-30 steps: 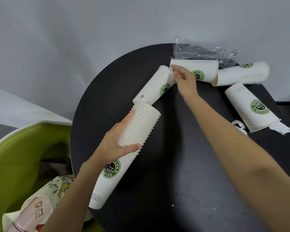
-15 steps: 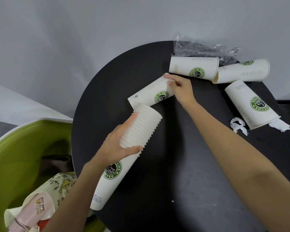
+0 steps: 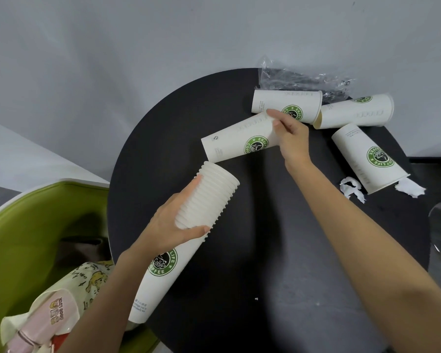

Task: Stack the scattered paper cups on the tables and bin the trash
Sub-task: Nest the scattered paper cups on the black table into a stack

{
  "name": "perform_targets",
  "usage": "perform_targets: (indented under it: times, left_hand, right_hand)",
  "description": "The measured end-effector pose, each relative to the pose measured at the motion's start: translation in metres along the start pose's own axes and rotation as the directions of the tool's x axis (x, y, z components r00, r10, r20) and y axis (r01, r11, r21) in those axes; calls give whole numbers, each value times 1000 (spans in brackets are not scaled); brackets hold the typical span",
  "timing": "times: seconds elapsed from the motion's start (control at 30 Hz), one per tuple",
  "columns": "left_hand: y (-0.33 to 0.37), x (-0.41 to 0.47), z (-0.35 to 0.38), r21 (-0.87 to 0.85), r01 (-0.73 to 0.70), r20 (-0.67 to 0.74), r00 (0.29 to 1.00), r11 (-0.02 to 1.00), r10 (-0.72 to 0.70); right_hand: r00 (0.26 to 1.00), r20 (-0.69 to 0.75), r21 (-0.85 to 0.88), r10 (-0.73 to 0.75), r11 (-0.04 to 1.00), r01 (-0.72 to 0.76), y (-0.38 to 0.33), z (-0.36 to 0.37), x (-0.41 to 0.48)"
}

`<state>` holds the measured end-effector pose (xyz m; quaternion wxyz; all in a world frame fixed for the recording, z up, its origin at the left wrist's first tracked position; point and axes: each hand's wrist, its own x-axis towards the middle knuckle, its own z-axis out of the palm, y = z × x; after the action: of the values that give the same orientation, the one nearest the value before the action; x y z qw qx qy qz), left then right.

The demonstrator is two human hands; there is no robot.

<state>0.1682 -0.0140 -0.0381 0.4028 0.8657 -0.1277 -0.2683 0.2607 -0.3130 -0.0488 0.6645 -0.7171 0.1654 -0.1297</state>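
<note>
Round black table [image 3: 239, 289] against a grey wall [image 3: 112, 59]; left hand [image 3: 173, 225] grips the cup stack [image 3: 189, 238], right hand [image 3: 290, 138], at one o'clock, pinches a cup [image 3: 237, 142].

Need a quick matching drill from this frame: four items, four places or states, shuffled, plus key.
Items:
1. cup stack
2. single cup
3. plastic wrap
4. torn paper bits

States:
A. crumpled at the table's far edge
B. gripped by the left hand
C. lying beside a fallen cup's mouth
D. pinched at its rim by the right hand

Pairs: 1-B, 2-D, 3-A, 4-C
</note>
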Motion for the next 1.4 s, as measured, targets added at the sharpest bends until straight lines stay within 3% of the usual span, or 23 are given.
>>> perform_targets:
  times: [0.3, 0.63, 1.07, 1.4]
  left_hand:
    - [4, -5, -6, 26, -26, 10, 1000, 999, 25]
    - [15, -4, -1, 8, -40, 41, 998, 999, 40]
    - [21, 0, 4, 28, -26, 63, 998, 999, 25]
    - [26, 2, 5, 6, -56, 52, 997, 998, 56]
  right_hand:
    - [1000, -21, -15, -14, 1000, 14, -18, -25, -12]
    - [979, 203, -22, -10, 1000, 14, -25, 3, -54]
    - [899, 437, -34, -4, 999, 21, -13, 19, -90]
    - [909, 413, -14, 57, 998, -57, -21, 17, -102]
